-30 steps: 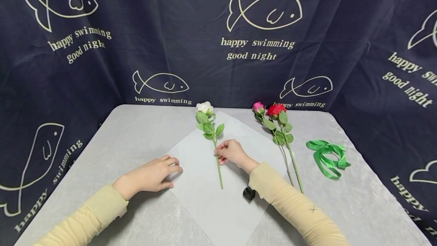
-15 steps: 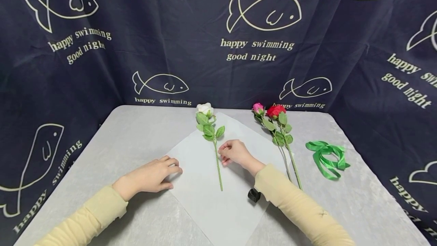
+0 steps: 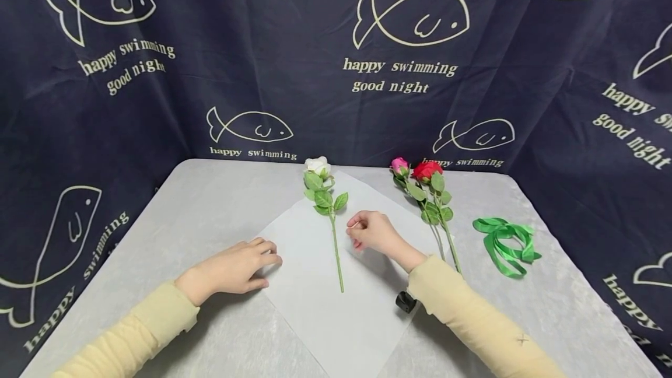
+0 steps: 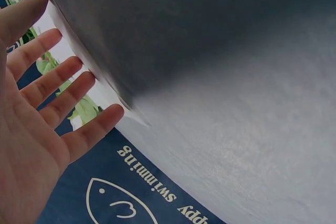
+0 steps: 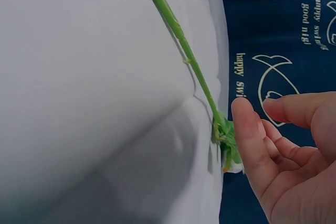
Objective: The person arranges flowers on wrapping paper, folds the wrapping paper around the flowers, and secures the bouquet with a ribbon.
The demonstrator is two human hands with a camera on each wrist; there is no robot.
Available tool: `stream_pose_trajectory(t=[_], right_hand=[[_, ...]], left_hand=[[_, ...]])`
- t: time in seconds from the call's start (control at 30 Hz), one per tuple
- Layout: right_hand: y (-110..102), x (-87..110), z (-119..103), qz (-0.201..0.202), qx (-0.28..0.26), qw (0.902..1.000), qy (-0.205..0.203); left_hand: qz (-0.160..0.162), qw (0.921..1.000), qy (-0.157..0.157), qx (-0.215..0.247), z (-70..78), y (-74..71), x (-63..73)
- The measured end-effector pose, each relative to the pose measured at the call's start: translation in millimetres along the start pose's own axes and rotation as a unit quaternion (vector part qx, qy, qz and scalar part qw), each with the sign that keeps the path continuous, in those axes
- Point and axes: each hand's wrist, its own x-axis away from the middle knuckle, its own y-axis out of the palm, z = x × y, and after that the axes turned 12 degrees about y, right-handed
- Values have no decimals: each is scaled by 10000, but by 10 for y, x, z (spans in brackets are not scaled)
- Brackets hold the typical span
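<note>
The right sleeve (image 3: pixel 472 314) covers the lower stem of the red rose (image 3: pixel 446 213). The white rose (image 3: pixel 334 232) lies lengthwise on the paper (image 3: pixel 315 319), bloom pointing away from the person. Beside it, the right hand (image 3: pixel 375 233) holds nothing, thumb and forefinger apart; the left hand (image 3: pixel 231 268) spreads its fingers at the paper's edge.

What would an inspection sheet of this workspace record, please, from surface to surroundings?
Surface: pale grey mottled table; white square sheet, apparently paper, lying cornerwise on it.
Things: long-stemmed white rose, on the sheet; pink rosebud and red rose side by side to its right; loosely looped green ribbon beyond them.
Clutter: nothing seen, unless the small black object beside the beige right cuff counts.
Hands: left hand at the sheet's left edge; right hand, holding nothing, beside the white rose.
Cables: nothing seen.
Surroundings: navy fabric backdrop with cream fish outlines and lettering.
</note>
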Motion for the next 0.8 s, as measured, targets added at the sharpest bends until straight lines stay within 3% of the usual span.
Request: stream_pose_trajectory(t=[0.3, 0.8], right_hand=[[-200, 103, 80, 199, 142, 9992, -309], [-595, 160, 278, 766, 29, 9966, -301]], left_hand=[[112, 9999, -109, -63, -13, 26, -73], [-1, 9999, -128, 74, -19, 92, -71]])
